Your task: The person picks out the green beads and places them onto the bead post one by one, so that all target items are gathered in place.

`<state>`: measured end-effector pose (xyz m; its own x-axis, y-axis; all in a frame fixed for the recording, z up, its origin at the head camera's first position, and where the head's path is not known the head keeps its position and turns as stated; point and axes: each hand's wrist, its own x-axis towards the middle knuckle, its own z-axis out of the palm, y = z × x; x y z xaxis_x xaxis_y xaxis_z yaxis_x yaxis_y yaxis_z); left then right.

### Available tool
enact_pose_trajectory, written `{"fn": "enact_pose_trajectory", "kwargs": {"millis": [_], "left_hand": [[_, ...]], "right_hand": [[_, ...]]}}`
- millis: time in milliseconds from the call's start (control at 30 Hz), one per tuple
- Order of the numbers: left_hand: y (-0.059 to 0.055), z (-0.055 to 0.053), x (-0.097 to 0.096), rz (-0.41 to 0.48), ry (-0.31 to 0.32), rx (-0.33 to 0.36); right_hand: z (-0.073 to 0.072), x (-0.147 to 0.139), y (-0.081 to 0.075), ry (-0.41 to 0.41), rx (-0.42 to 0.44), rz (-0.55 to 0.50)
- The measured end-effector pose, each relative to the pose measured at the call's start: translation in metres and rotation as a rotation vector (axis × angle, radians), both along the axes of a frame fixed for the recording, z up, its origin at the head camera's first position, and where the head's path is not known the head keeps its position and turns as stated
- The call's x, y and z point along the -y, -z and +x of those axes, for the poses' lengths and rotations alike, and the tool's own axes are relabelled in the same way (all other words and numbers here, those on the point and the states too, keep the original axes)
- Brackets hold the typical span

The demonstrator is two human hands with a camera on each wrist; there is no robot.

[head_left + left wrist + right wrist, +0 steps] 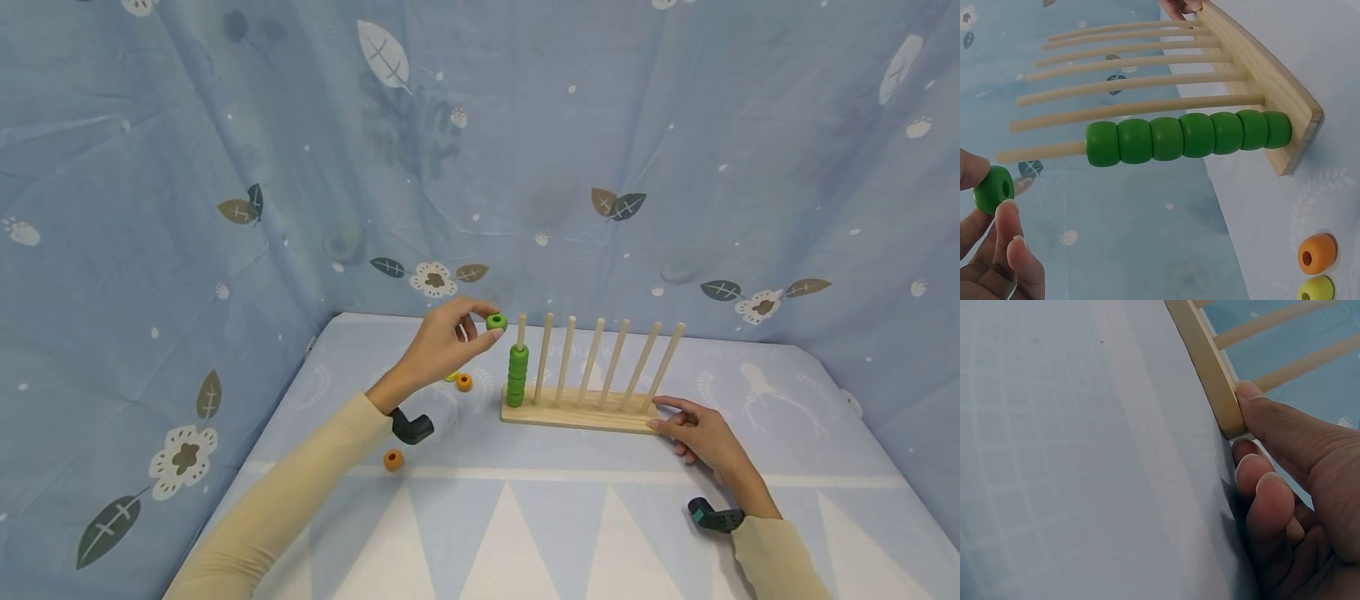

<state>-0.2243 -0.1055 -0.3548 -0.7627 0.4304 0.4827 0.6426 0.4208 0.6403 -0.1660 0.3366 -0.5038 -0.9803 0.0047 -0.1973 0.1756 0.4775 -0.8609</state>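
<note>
My left hand (pixel 448 340) pinches a green bead (pixel 496 322) between thumb and fingers, up beside the top of the leftmost peg (pixel 521 331). In the left wrist view the bead's hole (pixel 1006 187) faces that peg, with a gap between them. Several green beads (pixel 517 375) are stacked on the lower part of this peg. The other pegs of the wooden peg rack (pixel 581 410) are bare. At the rack's right end, my right hand (pixel 703 437) grips the base with thumb and index finger; its other fingers (pixel 1271 503) curl below.
Left of the rack lie an orange bead (pixel 464 382) and a yellow bead (pixel 1316 289), the latter mostly covered by the left hand in the head view. Another orange bead (pixel 393 460) lies nearer the front. Blue patterned cloth (pixel 540 167) hangs behind the table.
</note>
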Motion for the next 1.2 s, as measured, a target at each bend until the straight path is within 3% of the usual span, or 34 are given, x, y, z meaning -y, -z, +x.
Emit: {"fn": "enact_pose_trajectory", "kwargs": {"millis": [1200], "left_hand": [[-0.01,-0.008,-0.02,0.051,0.045,-0.079]], "right_hand": [[-0.002,0.001,0.002,0.014,0.006,-0.007]]}}
